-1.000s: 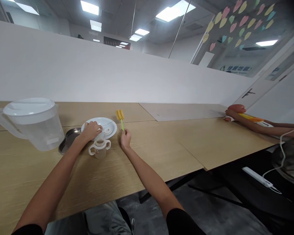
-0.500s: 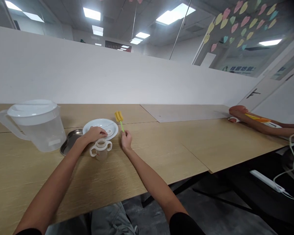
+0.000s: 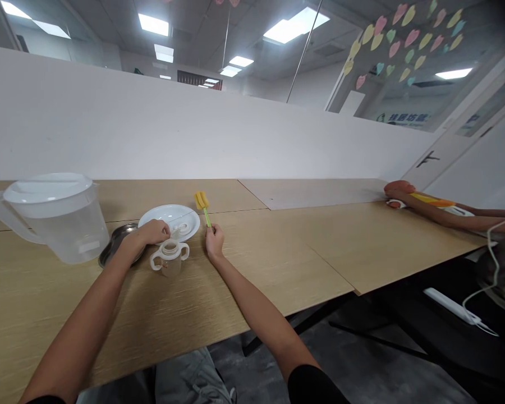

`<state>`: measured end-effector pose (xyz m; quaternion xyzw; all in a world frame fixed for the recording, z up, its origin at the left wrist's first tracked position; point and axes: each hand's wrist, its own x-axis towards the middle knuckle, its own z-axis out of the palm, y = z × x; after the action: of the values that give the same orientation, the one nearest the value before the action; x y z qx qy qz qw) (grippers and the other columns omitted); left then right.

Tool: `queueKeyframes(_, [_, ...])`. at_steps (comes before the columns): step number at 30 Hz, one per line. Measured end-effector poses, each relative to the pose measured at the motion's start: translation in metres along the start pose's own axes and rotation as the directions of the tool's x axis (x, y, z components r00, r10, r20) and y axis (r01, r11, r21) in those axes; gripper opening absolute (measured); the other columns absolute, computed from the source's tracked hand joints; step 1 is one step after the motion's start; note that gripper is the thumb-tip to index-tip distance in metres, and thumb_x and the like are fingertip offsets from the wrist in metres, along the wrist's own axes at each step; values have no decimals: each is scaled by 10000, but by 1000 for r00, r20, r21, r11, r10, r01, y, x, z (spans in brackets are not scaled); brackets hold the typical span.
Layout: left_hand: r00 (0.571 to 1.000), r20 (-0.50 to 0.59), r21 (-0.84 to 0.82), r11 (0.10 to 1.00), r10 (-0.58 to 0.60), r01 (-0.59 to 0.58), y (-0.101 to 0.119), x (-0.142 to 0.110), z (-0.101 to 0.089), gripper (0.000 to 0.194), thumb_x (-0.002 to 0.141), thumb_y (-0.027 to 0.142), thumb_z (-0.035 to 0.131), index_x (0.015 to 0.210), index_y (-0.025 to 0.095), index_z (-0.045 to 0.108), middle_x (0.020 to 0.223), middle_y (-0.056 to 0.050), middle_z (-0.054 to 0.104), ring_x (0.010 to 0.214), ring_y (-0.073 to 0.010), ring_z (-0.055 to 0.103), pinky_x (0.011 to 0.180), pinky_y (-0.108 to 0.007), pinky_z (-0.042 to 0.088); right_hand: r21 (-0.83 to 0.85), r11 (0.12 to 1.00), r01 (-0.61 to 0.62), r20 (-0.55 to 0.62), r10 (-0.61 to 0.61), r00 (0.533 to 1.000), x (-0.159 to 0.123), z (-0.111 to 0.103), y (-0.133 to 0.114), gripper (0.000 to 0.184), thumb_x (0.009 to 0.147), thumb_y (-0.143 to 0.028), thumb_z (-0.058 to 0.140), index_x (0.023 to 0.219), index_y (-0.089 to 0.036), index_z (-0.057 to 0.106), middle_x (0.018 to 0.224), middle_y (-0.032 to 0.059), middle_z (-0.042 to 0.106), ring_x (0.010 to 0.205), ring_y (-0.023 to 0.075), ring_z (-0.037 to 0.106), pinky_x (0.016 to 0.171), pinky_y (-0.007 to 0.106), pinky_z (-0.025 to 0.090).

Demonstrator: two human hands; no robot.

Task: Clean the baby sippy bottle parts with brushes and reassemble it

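Observation:
My right hand (image 3: 214, 239) is closed round the green handle of a brush with a yellow sponge head (image 3: 201, 201), which points up and away over the table. My left hand (image 3: 152, 232) is curled at the near rim of a white plate (image 3: 164, 215), its fingers pinched near a small white ring-shaped part (image 3: 180, 228) lying on the plate. Whether the fingers hold it I cannot tell. Just in front of that hand stands a small two-handled cup (image 3: 169, 258) without a lid.
A large clear lidded pitcher (image 3: 53, 216) stands at the left. A metal tray (image 3: 116, 242) lies between pitcher and plate. The wooden table (image 3: 320, 241) ends at right. Another person's arm (image 3: 441, 216) rests at the far right. A power strip (image 3: 450, 306) lies on the floor.
My left hand has drawn back from the middle of the plate to its near rim, above the cup. The right hand and brush have stayed in place.

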<state>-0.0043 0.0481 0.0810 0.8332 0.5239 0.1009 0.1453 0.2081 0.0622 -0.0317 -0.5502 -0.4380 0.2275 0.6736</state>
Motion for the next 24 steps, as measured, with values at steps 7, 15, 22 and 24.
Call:
queueKeyframes(7, [997,81,-109,994,20,-11,4,1,-11,401,687,311,422,947,202,707,850,-33,738,793,-203,654,694,-266,475,-7,1000,-6,4,6,1000,0,-1,-1,191,750,-305,458,776,-190,609,605,-35,550,611,166,493,639,260,377])
queueKeyframes(15, [997,24,-660,748,-68,67,14,-1,-17,504,769,580,473,885,151,711,1058,-148,716,1005,-261,643,790,-341,522,-5,1000,-17,1,17,1000,-1,-2,-5,161,744,-303,466,738,-200,589,621,-25,571,655,177,523,657,262,402])
queueKeyframes(22, [957,-237,-778,623,-171,-81,24,-5,-33,427,684,454,686,973,145,741,1039,-120,733,1027,-267,641,850,-340,494,83,977,198,-9,-198,980,-13,-15,-43,237,825,-313,419,897,-174,597,793,14,611,757,174,546,738,273,426])
queueKeyframes(24, [907,-324,-764,640,-268,-84,33,-10,-36,494,669,491,716,1014,138,738,996,-110,742,971,-265,652,809,-333,499,85,951,296,68,-302,951,-20,-21,-59,264,874,-365,436,925,-169,605,769,11,596,732,168,538,704,263,420])
